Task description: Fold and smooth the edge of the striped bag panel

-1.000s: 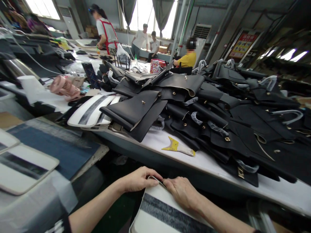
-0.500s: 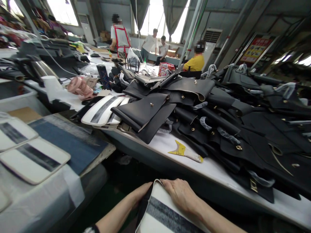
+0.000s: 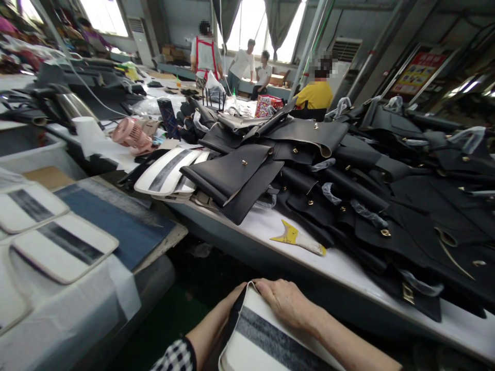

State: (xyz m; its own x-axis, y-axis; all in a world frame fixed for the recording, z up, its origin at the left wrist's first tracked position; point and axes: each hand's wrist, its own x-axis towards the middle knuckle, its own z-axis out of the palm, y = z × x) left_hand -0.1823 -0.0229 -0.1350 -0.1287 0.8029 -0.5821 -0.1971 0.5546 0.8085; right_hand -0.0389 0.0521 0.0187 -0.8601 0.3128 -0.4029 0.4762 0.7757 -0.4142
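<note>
A white bag panel (image 3: 266,309) with a rounded corner, a pale rim and a smeared black stripe stands tilted in front of me, a dark piece along its left side. My right hand (image 3: 284,304) grips its top corner, fingers bent over the edge and the back of the hand uppermost. On the dark side, my left hand (image 3: 234,299) holds the same corner from the left; its fingertips are hidden behind the piece. The panel's lower part runs out of view at the bottom.
A white table (image 3: 266,226) ahead bears a heap of black bags (image 3: 348,190), a yellow-tipped tool (image 3: 297,237) and a stack of striped white panels (image 3: 170,170). More panels (image 3: 65,247) lie at left beside a blue board (image 3: 116,221). People work farther back.
The panel and both hands sit in nearly the same place. The surroundings have shifted slightly right in view, and more of the left checked sleeve shows.
</note>
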